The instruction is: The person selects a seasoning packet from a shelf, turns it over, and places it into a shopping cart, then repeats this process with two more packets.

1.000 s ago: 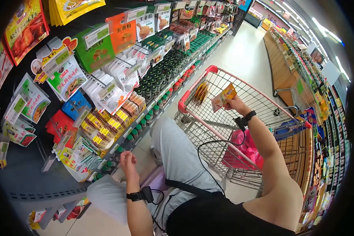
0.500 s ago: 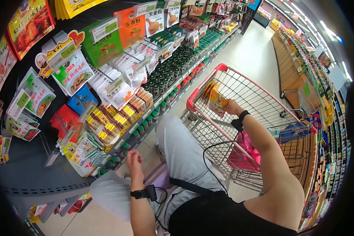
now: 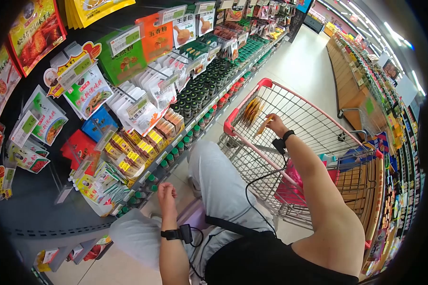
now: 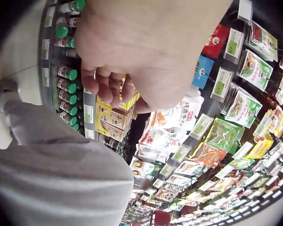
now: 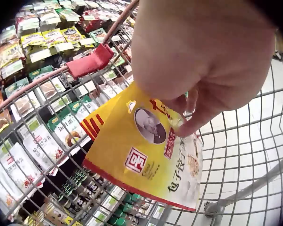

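My right hand (image 3: 277, 124) is over the shopping cart (image 3: 314, 99) and pinches a yellow seasoning packet (image 5: 146, 141) by its edge. In the right wrist view the packet's printed front, with a small portrait and a red bottom seam, faces the camera. Seen from the head, the same packet is nearly edge-on. Several similar yellow packets (image 3: 253, 111) stand together against the cart's front-left wire wall, just beside it. My left hand (image 3: 167, 197) hangs near the shelf's lower edge, fingers loosely curled, holding nothing.
A shelf with hanging seasoning pouches (image 3: 135, 109), small yellow boxes (image 3: 131, 149) and rows of green-capped bottles (image 3: 202, 88) runs along the left. A pink bag (image 3: 290, 183) lies in the cart's near end. Another stocked shelf (image 3: 366, 85) lines the aisle's right side.
My right hand has lowered the packet from above the cart towards the other packets, turning it from face-up to nearly edge-on. My left hand has barely moved.
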Demonstrator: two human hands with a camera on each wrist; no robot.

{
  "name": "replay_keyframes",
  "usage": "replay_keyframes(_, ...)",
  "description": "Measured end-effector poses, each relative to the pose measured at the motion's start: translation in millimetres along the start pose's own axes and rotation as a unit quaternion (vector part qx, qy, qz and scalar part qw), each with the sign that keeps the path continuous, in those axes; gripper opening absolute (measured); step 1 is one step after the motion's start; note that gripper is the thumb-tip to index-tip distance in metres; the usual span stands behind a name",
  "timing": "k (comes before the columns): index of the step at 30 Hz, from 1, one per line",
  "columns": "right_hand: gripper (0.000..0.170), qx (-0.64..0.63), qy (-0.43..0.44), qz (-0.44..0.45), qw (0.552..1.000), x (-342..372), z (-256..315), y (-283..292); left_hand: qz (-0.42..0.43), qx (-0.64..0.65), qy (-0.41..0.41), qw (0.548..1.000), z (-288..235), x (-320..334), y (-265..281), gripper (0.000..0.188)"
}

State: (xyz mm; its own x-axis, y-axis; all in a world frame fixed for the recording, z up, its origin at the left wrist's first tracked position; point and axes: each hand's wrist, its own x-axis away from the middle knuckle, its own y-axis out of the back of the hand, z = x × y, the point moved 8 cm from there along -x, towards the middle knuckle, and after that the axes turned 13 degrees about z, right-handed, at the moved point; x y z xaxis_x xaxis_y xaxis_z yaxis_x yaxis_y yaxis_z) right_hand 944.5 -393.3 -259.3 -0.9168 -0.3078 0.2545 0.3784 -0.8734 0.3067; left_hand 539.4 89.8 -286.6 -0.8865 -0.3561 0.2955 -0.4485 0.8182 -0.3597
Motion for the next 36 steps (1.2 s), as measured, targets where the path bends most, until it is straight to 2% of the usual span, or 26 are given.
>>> replay_keyframes(2, 0.034, -0.100, -0.030, -0.030, 0.994, 14.6, 11.7, -8.3, -0.001, 0.001, -0.001, 1.000, 0.4, 0.6, 1.2, 0.006)
replay_keyframes(3, 0.061, 0.019, 0.007, 0.087, 0.996, -16.9, -33.4, 7.6, -0.002, 0.003, -0.002, 1.000, 0.7, 0.8, 1.1, 0.006)
replay_keyframes(4, 0.068, -0.070, -0.036, 0.050, 0.996, -4.4, -23.6, 3.5, -0.002, 0.006, -0.003, 1.000, 0.7, 0.7, 0.5, 0.006)
replay_keyframes(6, 0.083, -0.245, -0.118, -0.025, 0.962, 41.7, 31.8, -26.9, 0.005, 0.005, 0.000, 1.000, 0.2, 0.6, -1.7, 0.007)
replay_keyframes(7, 0.097, -0.223, -0.140, 0.010, 0.965, 47.3, 41.2, -36.5, 0.007, 0.004, 0.002, 1.000, 1.2, 0.1, -1.8, 0.007)
replay_keyframes(10, 0.079, -0.112, -0.152, 0.123, 0.974, 41.9, 46.9, -57.7, 0.006, -0.019, 0.005, 1.000, 4.4, 0.3, -2.8, 0.006)
replay_keyframes(11, 0.088, -0.079, -0.187, 0.152, 0.967, 43.5, 53.8, -69.1, 0.008, -0.013, 0.010, 1.000, 5.3, 0.9, -3.9, 0.006)
replay_keyframes(14, 0.077, -0.018, -0.164, 0.189, 0.968, 19.6, 16.0, -80.7, 0.013, 0.001, 0.021, 1.000, 6.5, 0.6, -6.3, 0.007)
replay_keyframes(16, 0.068, 0.149, -0.028, 0.220, 0.964, -19.8, -21.7, -74.0, 0.008, 0.010, 0.024, 1.000, 8.7, -1.6, -3.5, 0.007)
replay_keyframes(19, 0.071, 0.003, -0.079, 0.014, 0.997, -2.7, -1.8, -90.9, 0.001, 0.023, 0.022, 1.000, 7.7, -0.8, -0.5, 0.007)
replay_keyframes(22, 0.076, 0.040, -0.040, 0.020, 0.998, -12.6, 3.0, -92.2, -0.001, 0.003, 0.013, 1.000, 5.8, 4.7, 0.4, 0.007)
replay_keyframes(24, 0.074, -0.011, -0.037, 0.012, 0.999, -9.0, 13.6, -91.2, -0.002, -0.001, 0.023, 1.000, 11.5, 4.5, 0.8, 0.007)
replay_keyframes(29, 0.100, -0.024, -0.074, 0.040, 0.996, -8.0, 8.3, -87.4, 0.007, -0.016, 0.044, 0.999, 20.9, -1.9, 0.5, 0.007)
replay_keyframes(32, 0.109, -0.052, -0.074, 0.093, 0.992, -7.1, 10.1, -88.5, 0.000, -0.028, 0.056, 0.998, 24.5, -1.9, 4.1, 0.006)
replay_keyframes(36, 0.106, -0.069, -0.088, 0.113, 0.987, 7.8, 23.2, -91.0, 0.005, -0.038, 0.039, 0.999, 25.0, -4.6, 1.3, 0.007)
